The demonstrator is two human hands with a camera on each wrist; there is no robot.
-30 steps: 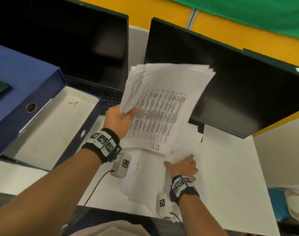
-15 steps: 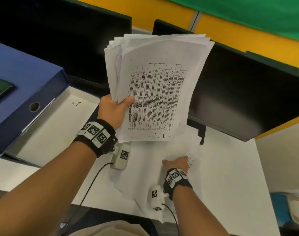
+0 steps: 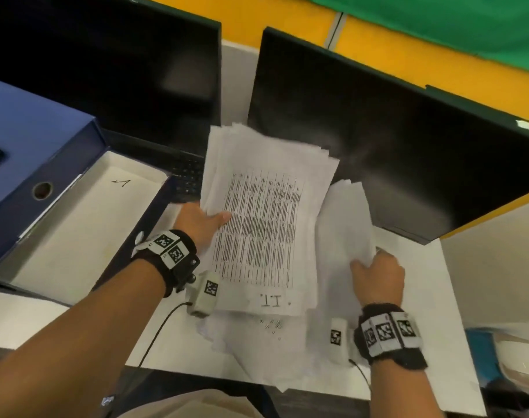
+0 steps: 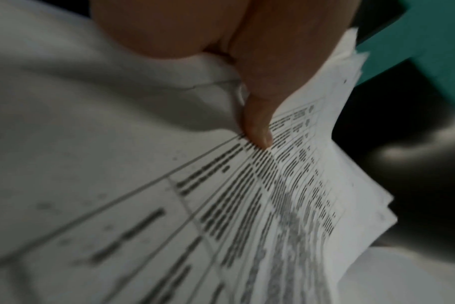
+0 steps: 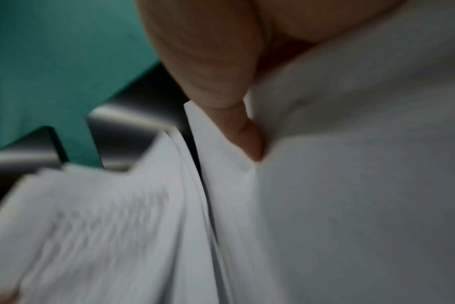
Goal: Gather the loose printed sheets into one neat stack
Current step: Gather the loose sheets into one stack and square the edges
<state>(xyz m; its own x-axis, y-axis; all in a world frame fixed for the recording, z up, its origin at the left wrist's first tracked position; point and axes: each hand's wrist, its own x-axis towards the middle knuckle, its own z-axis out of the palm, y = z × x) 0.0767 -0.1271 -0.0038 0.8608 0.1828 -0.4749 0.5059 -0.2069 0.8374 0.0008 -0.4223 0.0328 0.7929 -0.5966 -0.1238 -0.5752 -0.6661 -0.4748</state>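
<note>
My left hand (image 3: 204, 221) grips a thick bundle of printed sheets (image 3: 263, 224) by its left edge, thumb (image 4: 257, 131) on the top page, which shows a dense table and a handwritten mark at the bottom. My right hand (image 3: 377, 276) pinches a smaller batch of white sheets (image 3: 344, 224), lifted off the desk just right of the bundle; its thumb (image 5: 249, 142) presses into the paper. More loose sheets (image 3: 275, 357) lie fanned out on the white desk (image 3: 432, 327) beneath both hands, some overhanging the near edge.
Two dark monitors (image 3: 377, 140) stand close behind the papers, with a keyboard (image 3: 187, 176) under the left one. An open blue box file (image 3: 61, 212) with a white inside lies at the left. The desk's right part is bare white surface.
The left hand has lowered the bundle towards the desk and tipped it flatter. The right hand, earlier flat on the desk's sheets, has taken hold of a batch and raised it.
</note>
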